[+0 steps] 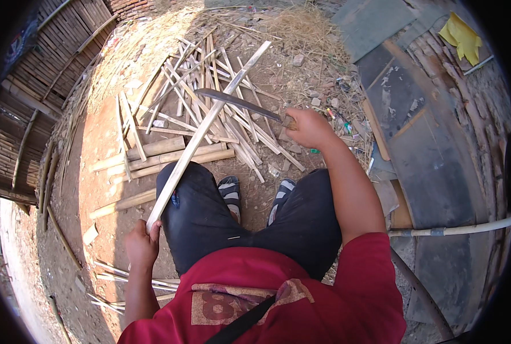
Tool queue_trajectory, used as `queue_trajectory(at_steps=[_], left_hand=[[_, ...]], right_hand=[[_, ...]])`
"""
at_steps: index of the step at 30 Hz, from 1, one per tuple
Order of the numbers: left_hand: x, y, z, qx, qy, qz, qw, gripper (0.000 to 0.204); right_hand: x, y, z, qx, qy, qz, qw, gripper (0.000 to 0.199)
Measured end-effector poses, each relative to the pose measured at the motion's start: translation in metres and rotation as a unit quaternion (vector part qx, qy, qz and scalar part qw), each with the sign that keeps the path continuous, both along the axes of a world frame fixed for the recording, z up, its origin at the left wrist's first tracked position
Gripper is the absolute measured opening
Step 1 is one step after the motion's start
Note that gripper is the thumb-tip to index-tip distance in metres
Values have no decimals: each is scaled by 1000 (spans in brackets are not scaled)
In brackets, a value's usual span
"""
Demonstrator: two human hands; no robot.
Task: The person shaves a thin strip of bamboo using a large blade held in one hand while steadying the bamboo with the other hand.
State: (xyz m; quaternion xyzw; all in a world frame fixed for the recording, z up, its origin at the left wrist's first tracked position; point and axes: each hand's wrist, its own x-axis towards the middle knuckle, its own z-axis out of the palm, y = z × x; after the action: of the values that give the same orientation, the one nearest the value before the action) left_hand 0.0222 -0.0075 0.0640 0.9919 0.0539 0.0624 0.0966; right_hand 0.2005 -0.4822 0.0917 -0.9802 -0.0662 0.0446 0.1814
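Observation:
My left hand point(142, 243) is closed round the lower end of a long pale bamboo strip point(193, 144). The strip slants up and away to the right, passing over my left thigh, its far end above a heap of split strips. In my right hand point(311, 128) is the handle of a machete point(245, 104) with a long dark blade. The blade points left and meets the strip in its upper part; whether it cuts into it or only lies against it, I cannot tell. My right arm is stretched forward.
A loose heap of split bamboo strips point(209, 86) lies on the dirt ahead. Thicker bamboo poles point(152, 155) rest left of my knees, and more strips point(135, 278) beside my left forearm. Dark boards point(433, 172) and a pale pipe point(456, 229) are at right; a woven bamboo wall point(54, 51) stands at left.

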Motion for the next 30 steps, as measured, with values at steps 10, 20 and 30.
queue_trajectory(at_steps=[10,20,30], left_hand=[[-33,22,-19,-14,58,-29,998,53],[-24,18,-18,-34,78,-31,996,54],[-23,26,-31,-31,63,-33,997,53]], right_hand=[[38,-44,-44,55,30,-72,995,51],[50,-97,-97,128,-76,-156,976,52],[46,-82,-72,138,-64,-190,970,55]])
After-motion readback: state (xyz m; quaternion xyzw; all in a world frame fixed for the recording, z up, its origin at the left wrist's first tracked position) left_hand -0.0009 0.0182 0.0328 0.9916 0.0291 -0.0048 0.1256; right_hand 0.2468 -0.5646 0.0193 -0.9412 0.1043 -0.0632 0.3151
